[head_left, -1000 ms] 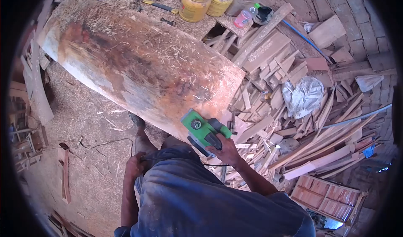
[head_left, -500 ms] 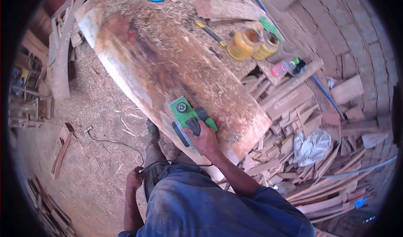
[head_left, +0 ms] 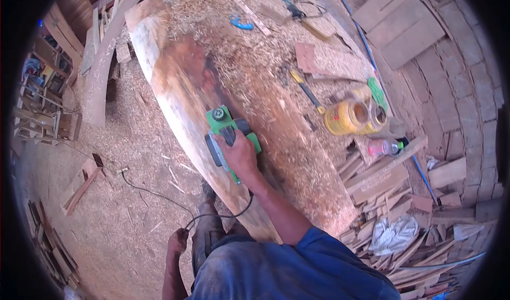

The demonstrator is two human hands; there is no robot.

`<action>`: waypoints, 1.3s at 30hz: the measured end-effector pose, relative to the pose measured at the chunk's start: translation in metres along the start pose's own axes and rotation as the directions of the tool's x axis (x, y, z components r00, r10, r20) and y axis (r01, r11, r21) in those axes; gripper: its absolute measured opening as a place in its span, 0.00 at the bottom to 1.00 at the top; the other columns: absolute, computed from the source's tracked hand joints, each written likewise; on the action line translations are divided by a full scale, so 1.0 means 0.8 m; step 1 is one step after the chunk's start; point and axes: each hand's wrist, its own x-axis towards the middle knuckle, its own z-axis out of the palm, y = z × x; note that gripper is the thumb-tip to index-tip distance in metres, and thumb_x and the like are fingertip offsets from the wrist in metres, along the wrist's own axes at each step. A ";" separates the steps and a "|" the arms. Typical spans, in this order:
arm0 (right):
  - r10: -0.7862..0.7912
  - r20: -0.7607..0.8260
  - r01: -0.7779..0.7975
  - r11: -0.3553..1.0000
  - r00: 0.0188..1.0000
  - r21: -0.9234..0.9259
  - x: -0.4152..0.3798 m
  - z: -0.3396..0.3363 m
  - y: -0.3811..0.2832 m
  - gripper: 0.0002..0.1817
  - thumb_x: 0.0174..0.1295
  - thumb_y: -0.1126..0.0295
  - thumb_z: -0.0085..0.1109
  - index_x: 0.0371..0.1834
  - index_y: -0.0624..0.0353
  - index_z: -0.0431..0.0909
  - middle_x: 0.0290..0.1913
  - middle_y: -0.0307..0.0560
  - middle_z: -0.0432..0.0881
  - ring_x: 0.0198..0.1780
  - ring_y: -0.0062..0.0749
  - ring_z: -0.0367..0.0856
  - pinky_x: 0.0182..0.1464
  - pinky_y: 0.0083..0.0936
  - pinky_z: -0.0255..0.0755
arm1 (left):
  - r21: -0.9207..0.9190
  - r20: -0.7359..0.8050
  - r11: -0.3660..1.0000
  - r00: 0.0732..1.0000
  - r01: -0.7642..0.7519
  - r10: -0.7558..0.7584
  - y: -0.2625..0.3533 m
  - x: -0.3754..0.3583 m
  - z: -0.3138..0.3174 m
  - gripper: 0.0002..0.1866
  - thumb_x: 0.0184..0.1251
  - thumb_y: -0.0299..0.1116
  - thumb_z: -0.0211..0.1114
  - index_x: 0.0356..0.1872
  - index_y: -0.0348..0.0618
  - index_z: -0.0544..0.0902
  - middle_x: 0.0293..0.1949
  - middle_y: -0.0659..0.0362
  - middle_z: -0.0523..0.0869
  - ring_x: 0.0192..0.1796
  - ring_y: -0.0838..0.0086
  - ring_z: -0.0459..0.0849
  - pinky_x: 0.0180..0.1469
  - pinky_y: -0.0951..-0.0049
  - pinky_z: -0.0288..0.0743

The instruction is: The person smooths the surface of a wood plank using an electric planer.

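Observation:
My right hand (head_left: 239,154) is wrapped round the handle of a green electric planer (head_left: 219,121). The planer rests on a wide wooden slab (head_left: 183,106), near its pale left edge. From its rear a black power cord (head_left: 226,215) loops down to my left hand (head_left: 178,241), which is closed around the cord beside my leg. Wood shavings (head_left: 297,162) lie thickly over much of the slab. The planer's underside is hidden against the wood.
Right of the slab stand yellow plastic jars (head_left: 345,117), a pink bottle (head_left: 383,147) and a yellow-and-black tool (head_left: 307,91). A blue object (head_left: 241,23) lies at the slab's far end. Scrap wood (head_left: 382,186) is heaped at right; shavings cover the floor at left.
My right hand has pushed the planer farther forward along the slab. The camera view has shifted, so the slab and jars sit lower and farther right. My left hand still grips the cord.

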 end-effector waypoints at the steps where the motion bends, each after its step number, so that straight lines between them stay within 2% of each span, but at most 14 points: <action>1: -0.006 0.008 0.006 1.000 1.000 0.002 0.028 0.013 -0.011 0.38 0.67 0.37 0.71 0.49 0.71 0.84 0.41 0.71 0.89 0.47 0.70 0.89 0.50 0.56 0.81 | -0.001 -0.003 1.000 1.000 0.005 -0.005 -0.002 0.009 -0.007 0.15 0.81 0.43 0.64 0.50 0.41 0.87 0.43 0.42 0.92 0.49 0.44 0.91 0.50 0.53 0.82; 7: -0.059 0.041 0.059 0.998 0.997 0.001 0.161 0.075 -0.078 0.41 0.69 0.33 0.66 0.50 0.72 0.83 0.44 0.74 0.89 0.50 0.72 0.89 0.53 0.59 0.81 | -0.203 -0.105 0.978 0.994 -0.046 0.025 -0.016 0.055 -0.025 0.16 0.82 0.44 0.62 0.49 0.40 0.87 0.42 0.39 0.91 0.49 0.40 0.89 0.49 0.48 0.81; 10: -0.071 0.040 0.071 0.997 0.997 0.008 0.216 0.098 -0.108 0.41 0.69 0.34 0.66 0.50 0.71 0.83 0.46 0.75 0.89 0.52 0.71 0.89 0.54 0.59 0.81 | -0.227 -0.068 0.973 0.996 0.033 -0.049 0.011 0.067 -0.049 0.15 0.82 0.42 0.63 0.49 0.40 0.87 0.42 0.40 0.91 0.48 0.40 0.90 0.48 0.50 0.81; 14: -0.074 0.051 0.074 0.997 0.996 0.003 0.282 0.121 -0.152 0.41 0.69 0.33 0.66 0.50 0.72 0.84 0.48 0.75 0.89 0.53 0.70 0.89 0.55 0.57 0.81 | -0.338 -0.133 0.940 0.991 -0.052 0.007 0.010 0.097 -0.046 0.15 0.82 0.42 0.64 0.53 0.41 0.87 0.38 0.43 0.91 0.42 0.49 0.91 0.46 0.55 0.81; 17: -0.049 0.105 0.047 0.999 0.993 0.018 0.342 0.133 -0.198 0.41 0.68 0.33 0.66 0.49 0.72 0.85 0.50 0.75 0.89 0.54 0.69 0.89 0.56 0.56 0.82 | -0.371 -0.093 0.928 0.994 0.014 -0.052 0.040 0.107 -0.059 0.14 0.82 0.41 0.64 0.54 0.41 0.87 0.33 0.49 0.88 0.37 0.62 0.88 0.42 0.61 0.80; 19: -0.147 0.050 0.144 0.988 0.988 0.059 0.402 0.168 -0.205 0.43 0.67 0.32 0.67 0.49 0.73 0.86 0.52 0.74 0.89 0.56 0.68 0.89 0.57 0.55 0.82 | -0.497 -0.089 0.868 0.995 0.004 -0.055 0.075 0.104 -0.074 0.17 0.83 0.42 0.64 0.57 0.39 0.87 0.31 0.57 0.85 0.34 0.73 0.83 0.40 0.67 0.78; 21: -0.219 -0.124 0.229 0.971 0.968 0.070 0.449 0.212 -0.202 0.39 0.66 0.33 0.68 0.42 0.70 0.89 0.40 0.70 0.91 0.44 0.60 0.93 0.50 0.51 0.84 | -0.567 -0.122 0.822 0.992 -0.053 -0.020 0.114 0.096 -0.094 0.18 0.84 0.44 0.64 0.58 0.38 0.87 0.31 0.60 0.84 0.34 0.75 0.80 0.40 0.69 0.76; 24: -0.207 -0.015 0.208 0.977 0.978 0.053 0.457 0.214 -0.199 0.39 0.67 0.34 0.68 0.30 0.69 0.88 0.28 0.61 0.89 0.30 0.52 0.92 0.43 0.46 0.85 | -0.587 -0.146 0.807 0.989 -0.070 -0.020 0.120 0.085 -0.092 0.20 0.85 0.45 0.63 0.60 0.38 0.86 0.32 0.63 0.82 0.34 0.77 0.78 0.39 0.72 0.74; 26: -0.203 -0.015 0.204 0.978 0.979 0.049 0.418 0.202 -0.169 0.39 0.68 0.34 0.68 0.26 0.69 0.88 0.23 0.57 0.87 0.25 0.49 0.90 0.40 0.45 0.84 | -0.605 -0.086 0.796 0.995 -0.017 -0.044 0.084 0.066 -0.063 0.20 0.85 0.45 0.64 0.61 0.39 0.86 0.32 0.64 0.81 0.34 0.79 0.76 0.37 0.73 0.72; 29: -0.125 0.031 0.121 0.987 0.992 0.107 0.287 0.139 -0.120 0.38 0.67 0.36 0.70 0.26 0.69 0.87 0.27 0.61 0.89 0.30 0.52 0.92 0.43 0.47 0.84 | -0.556 -0.065 0.831 0.997 -0.005 -0.038 0.026 0.038 -0.016 0.17 0.85 0.40 0.65 0.60 0.37 0.85 0.34 0.64 0.82 0.34 0.79 0.76 0.39 0.73 0.73; 32: -0.188 -0.059 0.190 0.981 0.980 0.036 0.129 0.074 -0.028 0.36 0.65 0.37 0.73 0.34 0.69 0.88 0.34 0.63 0.91 0.38 0.57 0.92 0.46 0.49 0.84 | -0.465 0.016 0.885 1.000 0.011 -0.004 -0.070 0.023 0.047 0.14 0.83 0.37 0.68 0.57 0.37 0.85 0.38 0.59 0.86 0.40 0.77 0.80 0.46 0.72 0.77; 34: -0.018 0.053 0.020 0.999 0.998 -0.031 -0.017 -0.013 0.004 0.35 0.65 0.39 0.74 0.46 0.69 0.87 0.43 0.64 0.92 0.47 0.60 0.92 0.51 0.48 0.83 | -0.273 0.037 0.960 0.997 -0.062 0.075 -0.137 0.024 0.091 0.11 0.82 0.34 0.67 0.55 0.38 0.86 0.45 0.50 0.92 0.47 0.66 0.89 0.52 0.63 0.80; 36: -0.008 0.103 0.006 1.000 0.995 0.020 -0.143 -0.069 0.072 0.38 0.64 0.39 0.75 0.56 0.68 0.85 0.50 0.64 0.91 0.52 0.59 0.91 0.54 0.47 0.83 | -0.210 0.067 0.968 0.986 -0.134 0.151 -0.148 0.010 0.110 0.10 0.81 0.32 0.67 0.54 0.38 0.86 0.45 0.49 0.93 0.45 0.63 0.91 0.51 0.62 0.81; 39: 0.058 0.119 -0.052 0.997 0.991 -0.052 -0.317 -0.140 0.162 0.39 0.65 0.38 0.74 0.60 0.66 0.82 0.49 0.67 0.90 0.51 0.63 0.90 0.54 0.50 0.83 | -0.130 0.167 0.953 0.941 -0.274 0.293 -0.132 -0.013 0.133 0.12 0.78 0.32 0.69 0.55 0.37 0.85 0.43 0.49 0.93 0.43 0.63 0.91 0.48 0.62 0.82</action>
